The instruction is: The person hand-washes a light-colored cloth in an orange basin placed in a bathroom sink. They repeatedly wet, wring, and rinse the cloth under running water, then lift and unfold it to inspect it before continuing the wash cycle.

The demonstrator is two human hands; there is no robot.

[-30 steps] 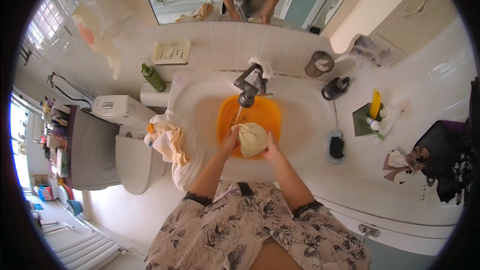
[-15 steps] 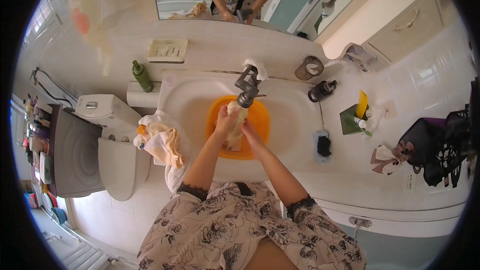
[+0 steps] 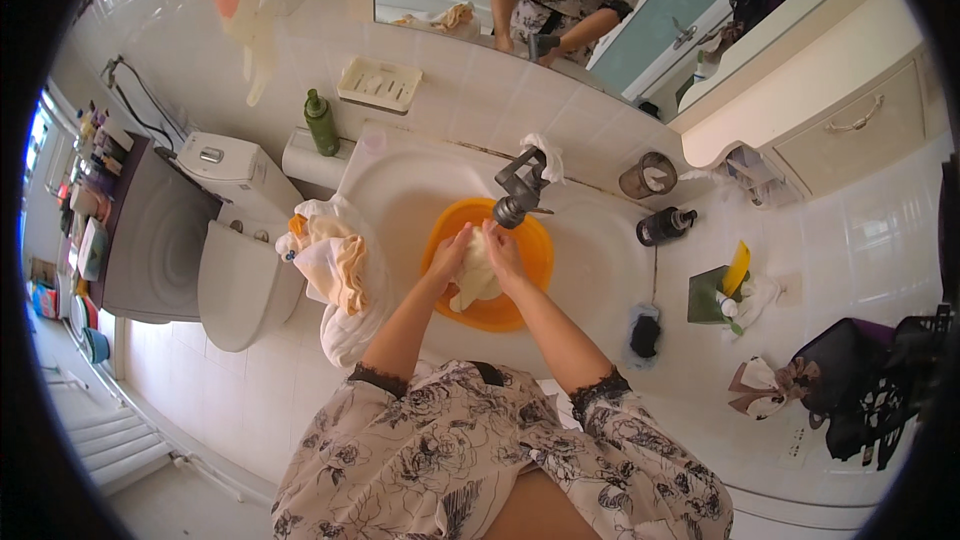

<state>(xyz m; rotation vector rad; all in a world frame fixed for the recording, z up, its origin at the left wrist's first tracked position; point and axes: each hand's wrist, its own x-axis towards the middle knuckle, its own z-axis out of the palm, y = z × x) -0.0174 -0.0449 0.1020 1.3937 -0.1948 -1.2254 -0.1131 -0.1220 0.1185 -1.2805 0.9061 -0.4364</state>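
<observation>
My left hand and my right hand grip a cream-coloured cloth between them, one hand on either side. Its lower end hangs down loosely over an orange basin. Just above my fingertips is the dark grey faucet, with a white cloth draped on its base. The basin stands in the white sink. Whether water is running cannot be made out. My fingertips are partly hidden behind the cloth and close under the spout.
Left of the sink, cream and orange cloths lie heaped on its edge. A green bottle and a soap dish are behind. To the right are a dark pump bottle, a black sponge and a green tissue box.
The cream cloth has been lowered and spread somewhat, its end hanging toward me. My right hand has come up nearer the spout. The whole view has shifted and turned slightly.
</observation>
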